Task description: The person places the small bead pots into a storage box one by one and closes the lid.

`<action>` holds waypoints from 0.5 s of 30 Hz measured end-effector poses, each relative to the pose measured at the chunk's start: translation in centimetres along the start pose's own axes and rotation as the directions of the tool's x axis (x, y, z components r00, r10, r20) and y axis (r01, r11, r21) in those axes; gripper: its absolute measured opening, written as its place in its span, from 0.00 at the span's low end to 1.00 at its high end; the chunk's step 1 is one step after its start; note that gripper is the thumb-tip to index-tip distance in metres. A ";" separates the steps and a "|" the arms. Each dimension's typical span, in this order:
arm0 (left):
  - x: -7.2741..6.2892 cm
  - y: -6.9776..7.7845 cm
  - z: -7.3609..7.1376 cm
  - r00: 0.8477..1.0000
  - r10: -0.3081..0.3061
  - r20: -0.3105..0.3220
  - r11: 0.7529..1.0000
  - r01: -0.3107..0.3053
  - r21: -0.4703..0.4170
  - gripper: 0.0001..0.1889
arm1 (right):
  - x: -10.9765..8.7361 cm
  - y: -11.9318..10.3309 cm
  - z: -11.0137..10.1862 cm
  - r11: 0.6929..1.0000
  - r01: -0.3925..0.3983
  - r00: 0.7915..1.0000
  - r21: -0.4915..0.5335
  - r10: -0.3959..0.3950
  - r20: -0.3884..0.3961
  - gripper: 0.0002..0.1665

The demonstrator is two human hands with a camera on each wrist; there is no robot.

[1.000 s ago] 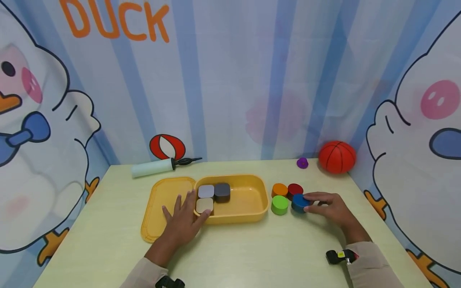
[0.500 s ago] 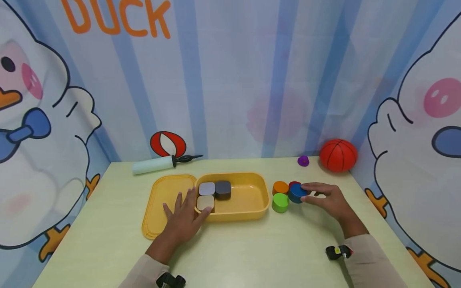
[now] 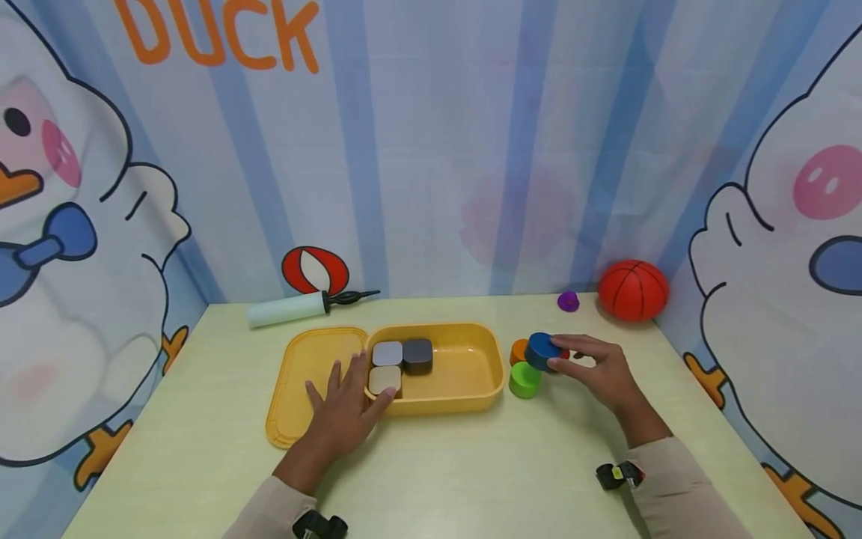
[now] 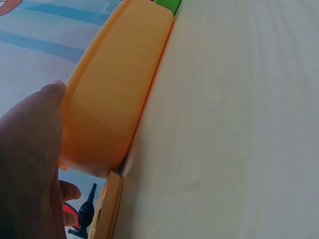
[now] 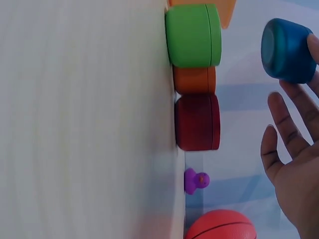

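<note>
Between thumb and fingers my right hand (image 3: 602, 374) pinches a small blue round jar (image 3: 542, 352), held up off the table in the right wrist view. Below it stand a green jar (image 5: 192, 36), an orange jar (image 5: 194, 79) and a dark red jar (image 5: 197, 122), grouped on the table. My left hand (image 3: 343, 415) rests with spread fingers at the left end of a yellow box (image 3: 471, 405), thumb over its front rim. Inside the box, at its left, sit a pale grey block (image 3: 387, 353), a dark grey block (image 3: 417, 356) and a beige block (image 3: 384, 380).
The yellow lid (image 3: 296, 389) lies left of the box, partly under the left hand. Behind are a pale green pump (image 3: 288, 309) with a black nozzle, a purple toy duck (image 5: 195, 180) and a red basketball (image 3: 633, 290). A striped curtain (image 3: 438, 150) hangs behind the table.
My right hand has lifted the blue jar from beside the green one and carried it up and left, over the other jars. The left hand stays on the box.
</note>
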State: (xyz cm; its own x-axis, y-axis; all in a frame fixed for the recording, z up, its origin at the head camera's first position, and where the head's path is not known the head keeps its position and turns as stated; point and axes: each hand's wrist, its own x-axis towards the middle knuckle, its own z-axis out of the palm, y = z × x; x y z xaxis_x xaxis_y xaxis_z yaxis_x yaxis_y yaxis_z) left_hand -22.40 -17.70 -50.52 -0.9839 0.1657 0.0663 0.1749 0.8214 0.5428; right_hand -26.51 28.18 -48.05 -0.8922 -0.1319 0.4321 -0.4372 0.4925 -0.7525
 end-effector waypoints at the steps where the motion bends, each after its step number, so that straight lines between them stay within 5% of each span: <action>1: 0.0 0.0 0.0 1.000 0.001 0.000 1.000 -0.001 -0.001 0.50 | 0.0 -0.2 0.2 1.000 0.000 1.000 0.004 0.000 -0.010 0.23; 15: 0.1 -0.1 0.1 1.000 0.000 0.000 1.000 0.000 -0.001 0.51 | 0.6 -2.7 4.0 0.989 -0.075 0.996 0.127 0.080 -0.033 0.26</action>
State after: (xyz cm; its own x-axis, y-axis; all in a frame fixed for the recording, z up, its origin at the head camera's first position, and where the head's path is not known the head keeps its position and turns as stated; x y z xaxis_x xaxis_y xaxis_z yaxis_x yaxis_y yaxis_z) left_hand -22.52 -17.67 -50.65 -0.9840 0.1652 0.0663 0.1745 0.8210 0.5436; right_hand -26.29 23.34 -47.72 -0.9199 -0.0639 0.3870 -0.3802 0.3879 -0.8396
